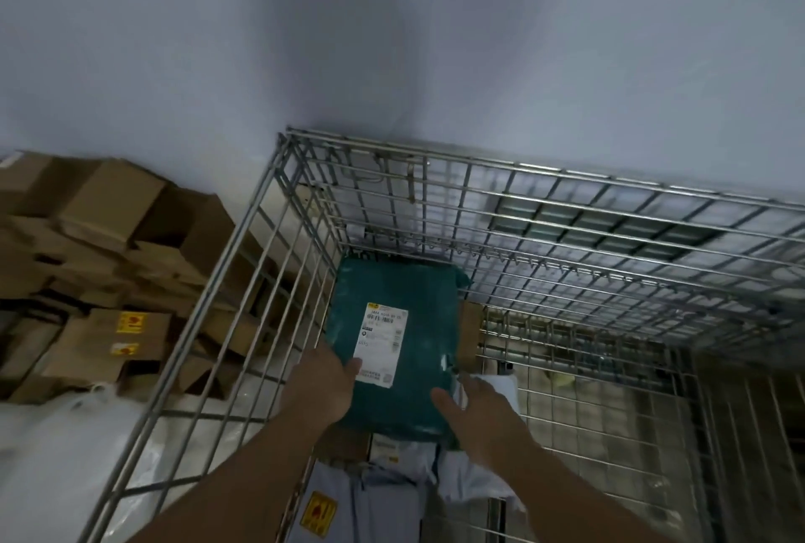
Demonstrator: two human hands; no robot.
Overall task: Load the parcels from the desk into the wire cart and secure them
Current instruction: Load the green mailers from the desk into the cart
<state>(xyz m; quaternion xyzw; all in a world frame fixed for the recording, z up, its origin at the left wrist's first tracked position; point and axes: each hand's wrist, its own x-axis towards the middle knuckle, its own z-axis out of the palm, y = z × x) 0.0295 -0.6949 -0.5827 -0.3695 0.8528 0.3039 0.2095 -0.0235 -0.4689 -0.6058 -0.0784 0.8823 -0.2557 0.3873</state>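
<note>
A teal plastic-wrapped parcel (405, 320) with a white shipping label lies flat in the far left corner of the wire cart (544, 185). My left hand (324, 385) rests on its near left edge, fingers spread, touching the label. Over the parcel's near right corner hovers my right hand (475, 416), also spread and holding nothing. Under and in front of the teal parcel lie grey-white bagged parcels (379, 494) and a brown box (468, 335) peeks out at its right side.
The cart stands against a pale wall. Left of it, outside the mesh, is a heap of brown cardboard boxes (109, 263) and white plastic bags (56, 455). The right half of the cart floor (601, 433) shows bare mesh.
</note>
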